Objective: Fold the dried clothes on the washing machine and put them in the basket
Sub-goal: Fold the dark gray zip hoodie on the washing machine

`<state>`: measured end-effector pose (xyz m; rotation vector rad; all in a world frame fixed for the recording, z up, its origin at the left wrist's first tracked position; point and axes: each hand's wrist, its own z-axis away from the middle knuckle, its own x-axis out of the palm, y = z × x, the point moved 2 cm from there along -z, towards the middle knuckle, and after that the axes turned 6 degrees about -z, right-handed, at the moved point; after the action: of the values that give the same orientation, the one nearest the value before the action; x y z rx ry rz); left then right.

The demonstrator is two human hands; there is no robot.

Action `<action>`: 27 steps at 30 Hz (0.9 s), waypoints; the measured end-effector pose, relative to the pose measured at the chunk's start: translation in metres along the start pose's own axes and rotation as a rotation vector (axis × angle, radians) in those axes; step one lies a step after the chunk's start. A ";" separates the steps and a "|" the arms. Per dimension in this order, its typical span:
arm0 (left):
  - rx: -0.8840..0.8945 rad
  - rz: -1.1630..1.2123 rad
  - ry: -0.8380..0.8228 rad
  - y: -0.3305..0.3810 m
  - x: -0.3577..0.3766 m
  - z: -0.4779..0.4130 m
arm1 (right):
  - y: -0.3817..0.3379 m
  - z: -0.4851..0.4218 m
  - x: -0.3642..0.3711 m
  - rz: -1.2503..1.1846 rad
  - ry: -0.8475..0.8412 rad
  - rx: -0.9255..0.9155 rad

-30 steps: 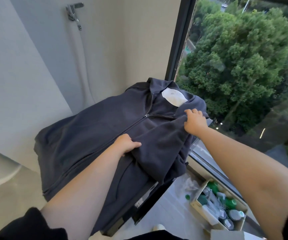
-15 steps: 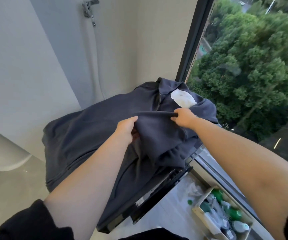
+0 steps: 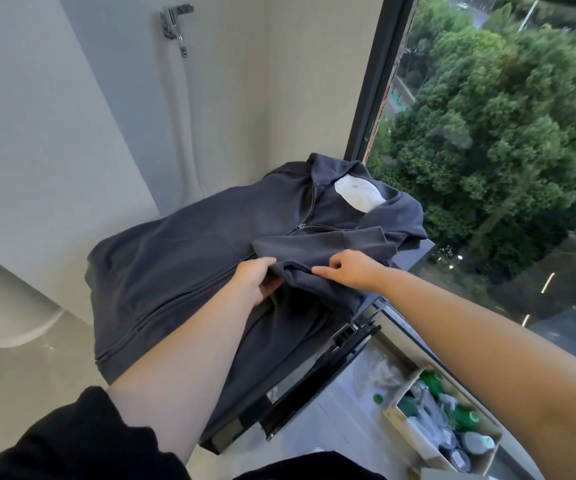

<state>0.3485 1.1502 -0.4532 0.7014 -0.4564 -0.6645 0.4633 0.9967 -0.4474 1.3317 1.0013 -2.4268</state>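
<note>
A dark slate-blue zip-up hooded sweatshirt (image 3: 189, 258) lies spread, front up, on top of the dark-edged washing machine (image 3: 300, 393), its hood (image 3: 345, 178) toward the window. A second ago the person's right grip (image 3: 350, 271) was up at the near shoulder and the left grip (image 3: 257, 282) lay mid-front. Both then lifted the sleeve, and now the sleeve (image 3: 324, 244) is laid across the chest just below the zip pull. Both have also drawn close together at its lower fold.

The left grip is closed on that fold, thumb on top and fingers underneath. The right grip pinches the cloth just beside it, its forefinger stretched out along the edge. This looks like the first sleeve tucked in. The far side and the lengthwise folds are not yet done, and no basket is in view.

The garment's near and left edges hang over the machine's rim, so pulling toward the body could slide it off. There is open room to the left by the pale wall. The right is hemmed in by the tall window (image 3: 487, 168), with an open cardboard box of bottles (image 3: 414, 427) on the floor below.
</note>
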 end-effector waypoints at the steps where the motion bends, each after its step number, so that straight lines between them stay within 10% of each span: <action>1: 0.014 -0.012 -0.027 -0.001 0.000 0.004 | 0.000 0.005 0.006 -0.004 -0.088 0.007; 4: 0.078 -0.463 -0.019 -0.007 -0.009 0.013 | 0.001 0.022 0.024 0.198 -0.241 -0.021; 10: 0.441 -1.736 -0.227 -0.033 -0.039 0.048 | 0.001 0.049 0.046 0.472 0.059 -0.156; 14: 0.673 -2.141 -0.170 -0.052 -0.053 0.061 | -0.014 0.070 0.067 0.609 0.342 -0.404; 18: 0.720 -2.174 -0.133 -0.062 -0.071 0.066 | -0.025 0.088 0.096 0.639 0.481 -0.633; 27: 0.562 -1.353 -0.117 -0.030 -0.121 0.048 | -0.058 0.098 0.141 0.527 0.484 -0.702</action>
<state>0.2231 1.1954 -0.4613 1.5215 -0.2132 -1.8894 0.2897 0.9973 -0.4978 1.6376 1.2382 -1.2238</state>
